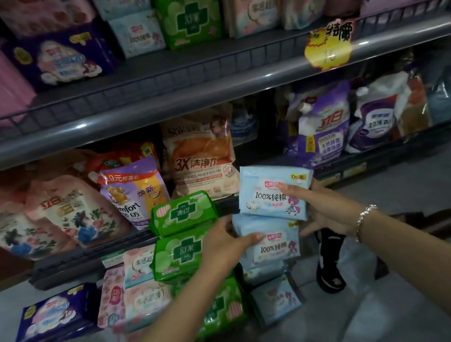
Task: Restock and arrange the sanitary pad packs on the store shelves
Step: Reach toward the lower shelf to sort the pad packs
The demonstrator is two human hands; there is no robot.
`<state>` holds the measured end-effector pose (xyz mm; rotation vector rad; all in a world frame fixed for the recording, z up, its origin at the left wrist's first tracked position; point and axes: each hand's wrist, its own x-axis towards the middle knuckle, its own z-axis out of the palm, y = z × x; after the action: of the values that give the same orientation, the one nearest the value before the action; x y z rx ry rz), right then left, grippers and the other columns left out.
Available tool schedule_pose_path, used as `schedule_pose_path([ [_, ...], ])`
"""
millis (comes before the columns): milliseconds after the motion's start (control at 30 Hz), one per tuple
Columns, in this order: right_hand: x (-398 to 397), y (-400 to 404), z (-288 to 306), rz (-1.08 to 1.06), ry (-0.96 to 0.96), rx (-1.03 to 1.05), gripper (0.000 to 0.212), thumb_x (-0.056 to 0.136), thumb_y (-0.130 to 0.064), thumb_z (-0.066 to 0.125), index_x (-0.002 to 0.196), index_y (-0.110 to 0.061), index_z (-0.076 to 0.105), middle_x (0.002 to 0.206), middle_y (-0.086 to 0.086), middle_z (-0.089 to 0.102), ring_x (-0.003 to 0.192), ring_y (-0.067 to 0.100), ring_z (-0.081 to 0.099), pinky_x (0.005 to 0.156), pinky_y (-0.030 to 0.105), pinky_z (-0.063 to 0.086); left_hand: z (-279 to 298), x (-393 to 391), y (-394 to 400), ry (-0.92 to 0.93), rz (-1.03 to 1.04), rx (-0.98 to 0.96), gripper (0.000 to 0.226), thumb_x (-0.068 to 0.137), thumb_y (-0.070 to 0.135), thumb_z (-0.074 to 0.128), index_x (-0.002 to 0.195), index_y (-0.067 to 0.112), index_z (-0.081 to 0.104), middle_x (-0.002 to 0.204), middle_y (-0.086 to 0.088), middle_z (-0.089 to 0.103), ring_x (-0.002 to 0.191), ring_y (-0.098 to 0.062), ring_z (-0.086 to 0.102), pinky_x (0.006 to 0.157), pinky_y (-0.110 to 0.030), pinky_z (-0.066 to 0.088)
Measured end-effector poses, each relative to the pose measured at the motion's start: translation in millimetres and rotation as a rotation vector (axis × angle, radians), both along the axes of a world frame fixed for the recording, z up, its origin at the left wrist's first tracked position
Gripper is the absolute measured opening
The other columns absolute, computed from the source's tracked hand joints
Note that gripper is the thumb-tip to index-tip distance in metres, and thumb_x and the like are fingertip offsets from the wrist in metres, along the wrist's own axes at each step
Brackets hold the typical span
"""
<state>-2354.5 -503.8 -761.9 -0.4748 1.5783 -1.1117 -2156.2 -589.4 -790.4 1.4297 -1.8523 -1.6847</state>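
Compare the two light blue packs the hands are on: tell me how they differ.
The upper blue pack is gripped by the right hand and lifted, its print sharp. The lower blue pack lies atop the pile, left hand fingers across its front, its print partly covered and blurrier. The upper tilts down to the right; the lower sits more level. Both share the same pale blue design.

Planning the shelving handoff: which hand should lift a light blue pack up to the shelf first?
Right, probably. The right hand already grips the top blue pack, raised clear; the left hand only holds the lower blue pack.
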Motion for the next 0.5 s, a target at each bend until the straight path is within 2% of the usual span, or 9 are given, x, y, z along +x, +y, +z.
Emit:
schedule_pose_path([
  [67,2,6,-16,-0.008,0.006,0.07,0.085,0.054,-0.052,0.077,0.128,-0.022,0.047,0.106,0.008,0.072,0.097,0.032,0.068,0.076,0.06,0.055,-18,-2,18,0.009,0.075,0.061,0.051,0.066,0.023,0.087,0.11,0.02,0.062,0.107,0.005,0.07,0.092,-0.011,0.068,0.087,-0.036,0.056],
  [133,3,11,-28,-0.032,0.005,0.132,0.073,0.054,-0.053,0.076,0.117,-0.022,0.057,0.1,0.01,0.074,0.093,0.036,0.069,0.08,0.064,0.052,-34,-7,36,0.031,0.142,0.079,0.051,0.066,0.022,0.087,0.11,0.02,0.062,0.107,0.004,0.07,0.091,-0.01,0.067,0.085,-0.033,0.056],
  [233,-2,16,-41,-0.08,-0.021,0.216,0.062,0.056,-0.053,0.075,0.107,-0.021,0.062,0.095,0.011,0.074,0.09,0.038,0.068,0.079,0.062,0.052,-51,-19,58,0.096,0.229,0.078,0.047,0.067,0.017,0.087,0.106,0.022,0.061,0.1,0.01,0.068,0.088,-0.004,0.065,0.079,-0.024,0.055],
  [333,-12,20,-50,-0.078,0.002,0.265,0.057,0.061,-0.053,0.076,0.104,-0.019,0.065,0.096,0.012,0.074,0.089,0.038,0.069,0.077,0.061,0.053,-70,-31,75,0.118,0.255,0.082,0.043,0.067,0.018,0.086,0.103,0.023,0.062,0.101,0.008,0.069,0.093,-0.009,0.067,0.086,-0.034,0.055],
  [433,-14,22,-61,-0.105,0.019,0.284,0.047,0.069,-0.049,0.077,0.102,-0.018,0.065,0.093,0.012,0.074,0.087,0.038,0.069,0.078,0.06,0.054,-88,-34,78,0.13,0.255,0.135,0.041,0.07,0.017,0.085,0.106,0.019,0.064,0.103,0.006,0.07,0.094,-0.011,0.067,0.085,-0.034,0.056],
  [500,-12,22,-70,-0.097,0.003,0.325,0.057,0.064,-0.05,0.08,0.107,-0.016,0.064,0.091,0.011,0.075,0.086,0.037,0.069,0.075,0.058,0.055,-100,-32,73,0.145,0.27,0.225,0.036,0.072,0.013,0.083,0.103,0.016,0.067,0.102,0.001,0.073,0.091,-0.016,0.07,0.081,-0.036,0.057],
])
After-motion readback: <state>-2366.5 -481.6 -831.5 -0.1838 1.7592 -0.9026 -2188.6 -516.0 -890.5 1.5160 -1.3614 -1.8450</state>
